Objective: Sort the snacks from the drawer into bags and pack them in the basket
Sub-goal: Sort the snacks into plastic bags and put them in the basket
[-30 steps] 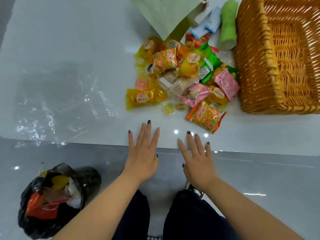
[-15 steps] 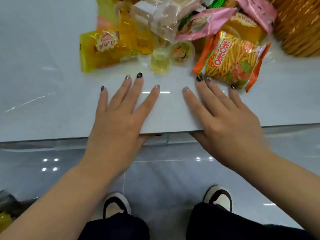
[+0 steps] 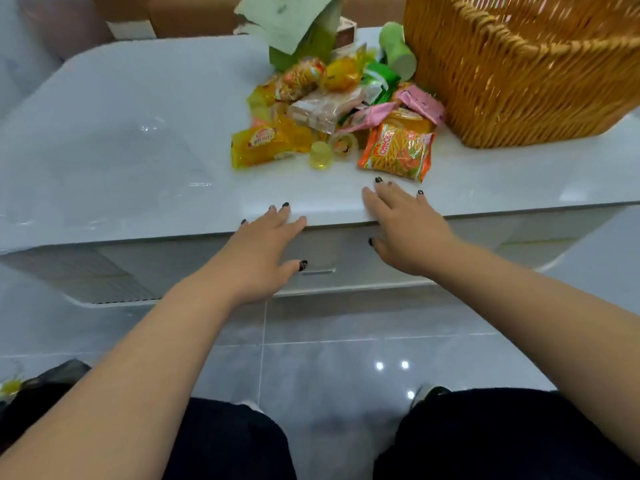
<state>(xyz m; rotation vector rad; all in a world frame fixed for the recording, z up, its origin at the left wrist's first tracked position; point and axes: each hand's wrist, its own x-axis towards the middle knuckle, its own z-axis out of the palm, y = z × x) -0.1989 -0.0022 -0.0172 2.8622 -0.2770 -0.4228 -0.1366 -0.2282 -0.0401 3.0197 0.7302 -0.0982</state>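
A pile of snacks [image 3: 332, 105] lies on the white table [image 3: 138, 140], with an orange noodle-snack packet [image 3: 398, 150], a yellow packet [image 3: 266, 145] and a small yellow jelly cup [image 3: 320, 154] nearest me. The wicker basket [image 3: 512, 74] stands right of the pile. My left hand [image 3: 263, 247] lies flat on the table's front edge, fingers straight, thumb hanging over the drawer front [image 3: 322, 251]. My right hand [image 3: 405, 226] rests open on the same edge, fingertips just short of the orange packet, thumb below the tabletop. Neither hand holds anything.
Clear plastic bags [image 3: 149, 150] lie flat on the table's left part. A green paper bag [image 3: 298, 26] and a green roll [image 3: 398, 53] stand behind the snacks. A black rubbish bag [image 3: 38, 386] sits on the tiled floor at the lower left.
The view has pulled back and tilted up, showing the basket and drawer front. Both hands have slid back toward the table's front edge, thumbs now dropping over it.
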